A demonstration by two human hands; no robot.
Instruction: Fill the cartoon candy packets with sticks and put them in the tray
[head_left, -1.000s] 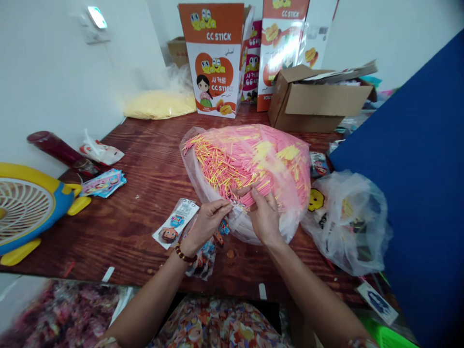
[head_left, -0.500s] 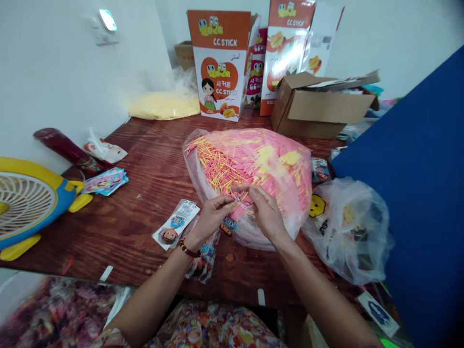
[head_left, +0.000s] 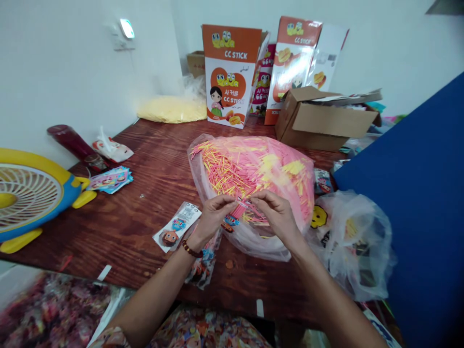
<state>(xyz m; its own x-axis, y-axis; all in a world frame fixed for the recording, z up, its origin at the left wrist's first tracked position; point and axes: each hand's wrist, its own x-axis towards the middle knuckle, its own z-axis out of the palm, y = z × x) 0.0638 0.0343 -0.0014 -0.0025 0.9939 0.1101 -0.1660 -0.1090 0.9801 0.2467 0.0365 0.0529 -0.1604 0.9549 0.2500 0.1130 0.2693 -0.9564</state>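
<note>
A small printed plastic packet (head_left: pixel 230 223) with pink sticks showing in it hangs in front of me. My left hand (head_left: pixel 216 216) is closed, pinching the packet's upper edge between thumb and fingers. From the other side my right hand (head_left: pixel 278 216) is closed too, its thumb and forefinger together at the packet's opening. Behind both hands lies a large clear bag (head_left: pixel 275 150) full of thin pink and yellow sticks (head_left: pixel 226 166), its mouth spread towards me. Flat packets (head_left: pixel 177 227) with a cartoon face lie left of my left hand, and more packets (head_left: pixel 203 263) lie beneath my left wrist.
Printed cartons (head_left: pixel 228 72) and an open brown box (head_left: pixel 331 121) stand at the back. A yellow-blue fan (head_left: pixel 32 193) and blue cards (head_left: pixel 110 180) are at left. At right, a clear plastic bag (head_left: pixel 366 241) rests beside a blue panel (head_left: pixel 413 193).
My right hand's fingers have drawn in to a pinch at the packet's top edge. My left hand keeps its grip. The whole view has shifted slightly as my head moved.
</note>
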